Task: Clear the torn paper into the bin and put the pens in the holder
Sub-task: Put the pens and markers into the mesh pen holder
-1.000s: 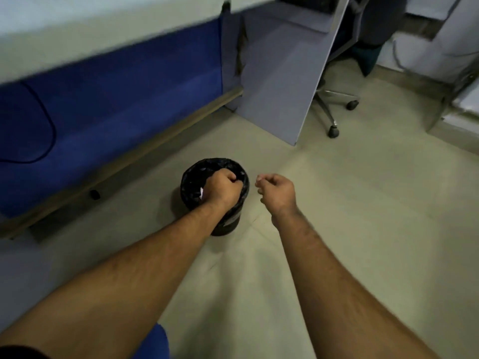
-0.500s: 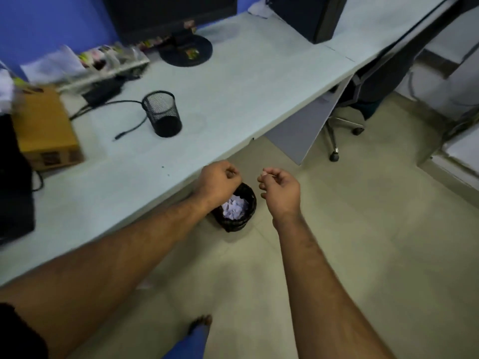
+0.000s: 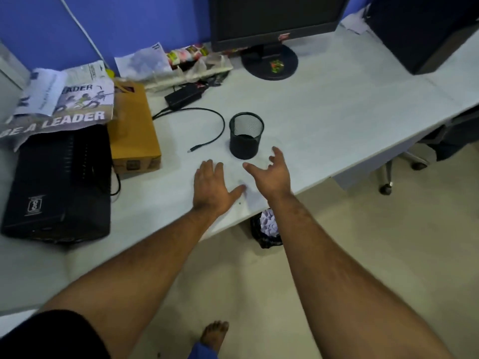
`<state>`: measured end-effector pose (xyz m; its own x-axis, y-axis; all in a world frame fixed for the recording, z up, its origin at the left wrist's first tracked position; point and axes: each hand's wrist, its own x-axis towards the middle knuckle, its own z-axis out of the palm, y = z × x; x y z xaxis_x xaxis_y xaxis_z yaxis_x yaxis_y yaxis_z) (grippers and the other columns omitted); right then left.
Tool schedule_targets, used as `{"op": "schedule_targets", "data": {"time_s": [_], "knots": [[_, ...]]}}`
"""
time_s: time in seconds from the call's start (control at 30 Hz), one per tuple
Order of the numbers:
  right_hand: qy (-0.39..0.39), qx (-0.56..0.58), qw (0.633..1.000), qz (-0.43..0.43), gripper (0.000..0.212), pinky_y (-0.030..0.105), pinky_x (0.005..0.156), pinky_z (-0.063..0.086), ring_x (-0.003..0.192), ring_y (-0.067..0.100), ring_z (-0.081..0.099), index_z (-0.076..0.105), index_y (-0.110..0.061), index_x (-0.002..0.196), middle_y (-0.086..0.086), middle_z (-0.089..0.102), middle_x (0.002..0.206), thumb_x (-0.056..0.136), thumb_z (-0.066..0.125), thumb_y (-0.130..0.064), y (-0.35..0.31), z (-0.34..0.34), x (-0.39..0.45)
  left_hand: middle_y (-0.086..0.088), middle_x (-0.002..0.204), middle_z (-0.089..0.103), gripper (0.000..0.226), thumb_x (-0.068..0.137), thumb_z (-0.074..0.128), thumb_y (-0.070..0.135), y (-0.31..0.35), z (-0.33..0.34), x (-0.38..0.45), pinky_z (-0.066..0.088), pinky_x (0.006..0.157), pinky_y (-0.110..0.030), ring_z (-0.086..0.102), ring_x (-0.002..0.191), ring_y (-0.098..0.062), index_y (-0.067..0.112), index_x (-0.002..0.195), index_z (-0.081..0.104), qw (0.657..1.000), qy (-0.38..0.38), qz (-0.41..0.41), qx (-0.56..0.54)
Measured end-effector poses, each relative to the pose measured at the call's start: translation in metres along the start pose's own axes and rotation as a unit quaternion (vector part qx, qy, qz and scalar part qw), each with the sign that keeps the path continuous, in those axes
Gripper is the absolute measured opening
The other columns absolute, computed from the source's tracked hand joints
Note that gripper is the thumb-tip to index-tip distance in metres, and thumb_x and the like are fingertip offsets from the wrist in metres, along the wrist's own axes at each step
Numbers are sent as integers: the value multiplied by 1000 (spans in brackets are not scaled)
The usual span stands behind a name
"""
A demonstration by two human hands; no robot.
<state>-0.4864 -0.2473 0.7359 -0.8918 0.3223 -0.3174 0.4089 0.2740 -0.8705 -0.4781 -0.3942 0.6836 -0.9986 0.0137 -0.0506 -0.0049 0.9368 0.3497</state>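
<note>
A black mesh pen holder (image 3: 246, 134) stands upright on the pale desk (image 3: 337, 112); I see no pens in it. Below the desk's front edge, a black bin (image 3: 263, 240) on the floor holds white torn paper (image 3: 269, 223), partly hidden by my right forearm. My left hand (image 3: 213, 189) hovers open and flat over the desk near its front edge, holding nothing. My right hand (image 3: 272, 172) is open with fingers spread, just in front and right of the holder, not touching it. No pens or loose paper scraps are visible on the desk.
A monitor (image 3: 274, 19) on a round base stands behind the holder. A black cable (image 3: 212, 120), a brown box (image 3: 133, 130), a black device (image 3: 59, 182) and newspapers (image 3: 64, 104) fill the left side. An office chair (image 3: 414, 156) sits under the desk at right.
Both hands rose from above the bin to over the desk and opened from fists. The view lifted from the floor and bin to the desktop.
</note>
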Motion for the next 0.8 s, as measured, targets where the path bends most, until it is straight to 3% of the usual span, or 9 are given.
{"op": "schedule_targets", "data": {"time_s": [0.07, 0.17, 0.27, 0.37, 0.47, 0.57, 0.63, 0.7, 0.8], "knots": [[9, -12, 1000, -9, 111, 37, 113, 38, 142, 24, 38, 15, -22, 156, 8, 37, 155, 71, 84, -44, -3, 6, 14, -25, 152, 35, 90, 82, 43, 75, -1, 12, -4, 19, 120, -47, 29, 144, -37, 8, 143, 44, 999, 31, 26, 18], [23, -19, 999, -37, 115, 29, 110, 35, 143, 23, 36, 13, -18, 156, 7, 35, 156, 70, 85, -42, -12, 23, 31, -22, 158, 26, 92, 85, 29, 77, 0, 18, -3, 11, 123, -46, 20, 148, -34, 12, 150, 35, 999, 28, 22, 37], [56, -18, 994, -97, 105, 26, 106, 40, 134, 18, 47, 26, -16, 151, 3, 48, 147, 68, 87, -37, -20, 38, 39, -23, 159, 22, 94, 88, 21, 75, -1, 19, -1, 12, 122, -49, 19, 149, -35, 7, 152, 29, 997, 31, 29, 57], [86, 6, 992, -91, 91, 24, 97, 47, 119, 14, 55, 36, -17, 143, -3, 56, 133, 69, 86, -37, -23, 47, 41, -21, 160, 17, 95, 89, 16, 74, 0, 21, -2, 11, 121, -50, 14, 150, -35, 5, 153, 23, 996, 15, 27, 80], [103, 28, 992, -68, 80, 15, 82, 43, 102, 6, 53, 39, -15, 136, -11, 53, 116, 72, 84, -29, -25, 47, 43, -19, 161, 16, 95, 88, 14, 75, 1, 21, 0, 11, 122, -49, 13, 150, -34, 7, 154, 23, 996, 11, 19, 81], [112, 32, 991, -65, 77, 3, 74, 40, 99, 6, 53, 40, -14, 131, -12, 51, 111, 71, 85, -27, -23, 46, 41, -18, 161, 17, 93, 88, 16, 75, 1, 21, -1, 11, 122, -48, 15, 150, -33, 8, 154, 24, 997, 19, 13, 74], [124, 35, 990, -60, 79, 7, 77, 45, 101, 9, 57, 40, -16, 129, -11, 53, 114, 67, 86, -33, -23, 42, 34, -18, 161, 18, 92, 89, 17, 74, 1, 20, -2, 10, 122, -48, 15, 150, -32, 8, 153, 24, 997, 25, 19, 70], [140, 39, 988, -55, 83, 20, 85, 52, 105, 12, 61, 40, -20, 130, -9, 56, 117, 63, 85, -41, -21, 36, 23, -19, 160, 20, 90, 89, 19, 72, 1, 20, -1, 9, 123, -48, 16, 150, -33, 9, 153, 27, 997, 28, 24, 67], [179, 28, 982, -55, 90, 31, 97, 50, 113, 15, 58, 44, -24, 135, -7, 55, 121, 57, 80, -51, -13, 18, -2, -21, 154, 34, 78, 94, 28, 64, 0, 16, -2, 12, 121, -50, 26, 146, -36, 8, 147, 39, 997, 27, 45, 56]]}}
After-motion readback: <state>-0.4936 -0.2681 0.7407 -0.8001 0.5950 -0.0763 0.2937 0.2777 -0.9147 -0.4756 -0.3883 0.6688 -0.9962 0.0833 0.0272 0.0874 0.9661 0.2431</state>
